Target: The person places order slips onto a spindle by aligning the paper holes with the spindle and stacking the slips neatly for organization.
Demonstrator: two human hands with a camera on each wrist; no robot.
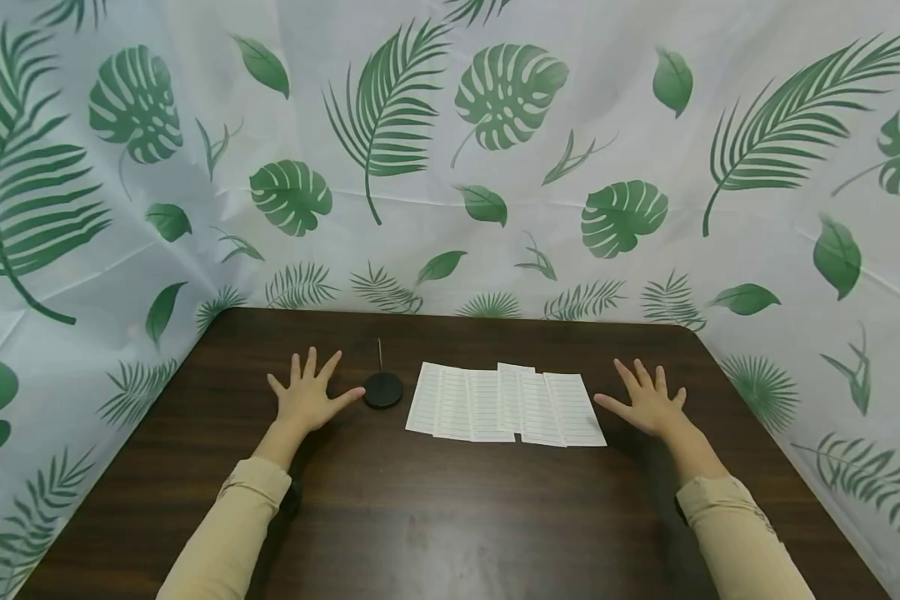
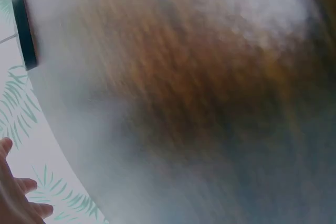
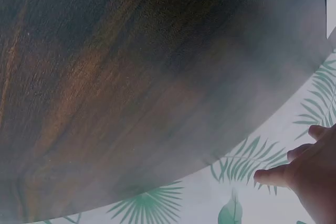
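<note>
My left hand [image 1: 305,404] has its fingers spread over the left part of the table, holding nothing. Its thumb tip overlaps the edge of a round black base [image 1: 383,390] with a thin upright metal pin in the head view. To the right of that base, several white lined paper slips [image 1: 487,404] lie overlapping in a row. My right hand [image 1: 651,404] is spread as well, just right of the slips, with its thumb pointing at their right end and nothing in its grasp. The wrist views show spread fingers of the left hand [image 2: 23,190] and right hand [image 3: 307,169].
The dark wood-grain table [image 1: 450,517] has rounded far corners. Behind it and along both sides hangs a white curtain [image 1: 420,250] printed with green leaves. In the left wrist view a dark edge of the black base [image 2: 24,32] shows at the left.
</note>
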